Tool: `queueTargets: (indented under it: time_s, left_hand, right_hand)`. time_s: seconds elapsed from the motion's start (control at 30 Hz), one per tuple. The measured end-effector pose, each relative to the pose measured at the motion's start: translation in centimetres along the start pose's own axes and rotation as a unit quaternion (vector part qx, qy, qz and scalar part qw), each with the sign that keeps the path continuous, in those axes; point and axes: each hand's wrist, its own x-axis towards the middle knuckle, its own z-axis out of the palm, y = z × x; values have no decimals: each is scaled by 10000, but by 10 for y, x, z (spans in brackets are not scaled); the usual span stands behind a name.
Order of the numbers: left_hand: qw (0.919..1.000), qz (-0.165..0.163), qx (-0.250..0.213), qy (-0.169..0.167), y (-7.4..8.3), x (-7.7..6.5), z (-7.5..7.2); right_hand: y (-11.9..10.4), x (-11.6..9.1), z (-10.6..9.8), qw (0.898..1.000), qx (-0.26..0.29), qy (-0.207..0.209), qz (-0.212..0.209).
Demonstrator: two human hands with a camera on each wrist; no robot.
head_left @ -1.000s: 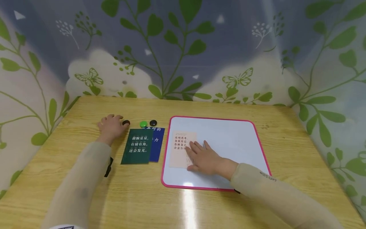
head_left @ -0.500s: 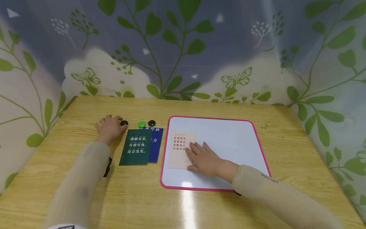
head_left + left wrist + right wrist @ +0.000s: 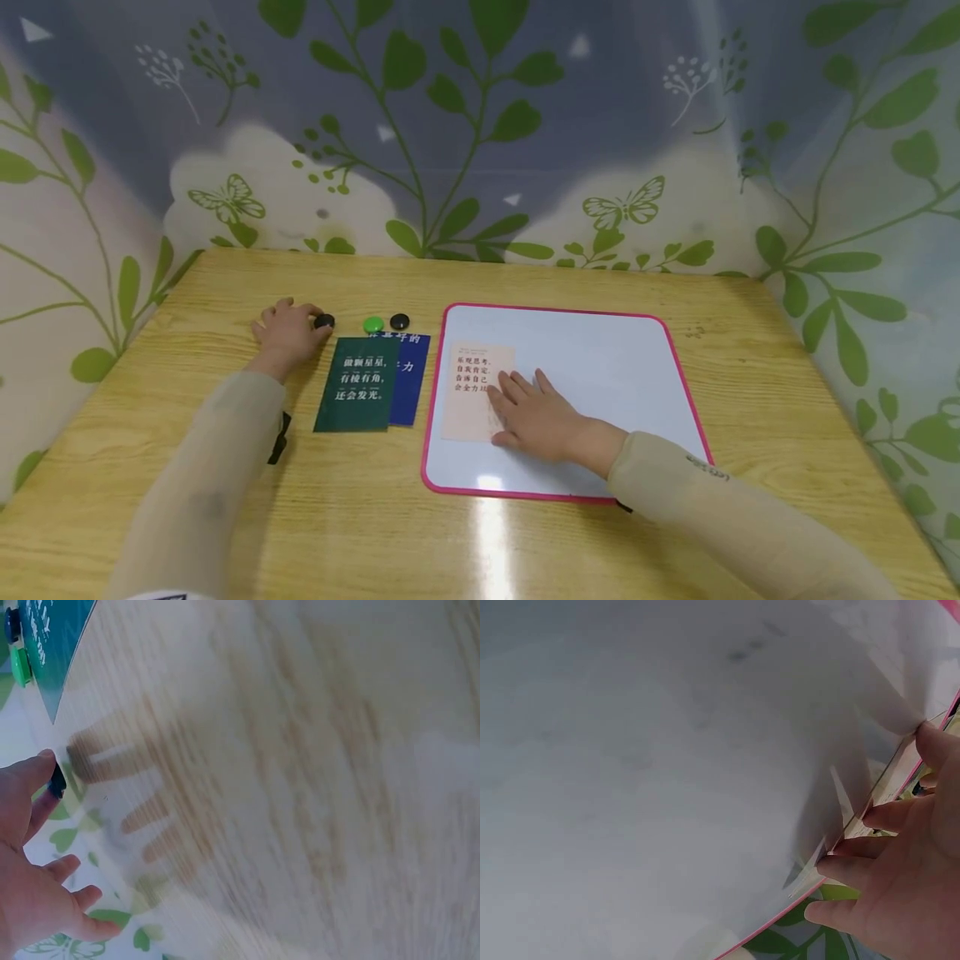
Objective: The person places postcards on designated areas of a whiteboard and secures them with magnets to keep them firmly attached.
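My left hand pinches a round black magnet between thumb and index finger at the table's back left. In the left wrist view the magnet shows between those two digits, with the other fingers spread. On the pink-edged whiteboard, a pale pink card with printed writing lies near the left side. My right hand rests on the card's right part with fingers outstretched, hiding some of its text. Seen from the right wrist, the fingertips touch along the card's edge.
Right of the left hand sit a green magnet and another black magnet. Just in front, a dark green card overlaps a blue card. A leaf-patterned covering stands behind the wooden table and along its sides.
The head view has shifted slightly. Both hands keep nearly the same places, the left at the black magnet and the right on the pink card.
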Motion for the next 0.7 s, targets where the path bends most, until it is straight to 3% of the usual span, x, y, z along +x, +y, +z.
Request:
queueTargets:
  time_s: [0.3, 0.7]
  left_hand:
    - [9994, 264, 165, 115, 5, -3, -5]
    - [9953, 926, 129, 249, 44, -6, -6]
  right_hand:
    - [-1, -2, -2, 10000, 38, 2, 11]
    - [-1, -1, -2, 10000, 38, 47, -74]
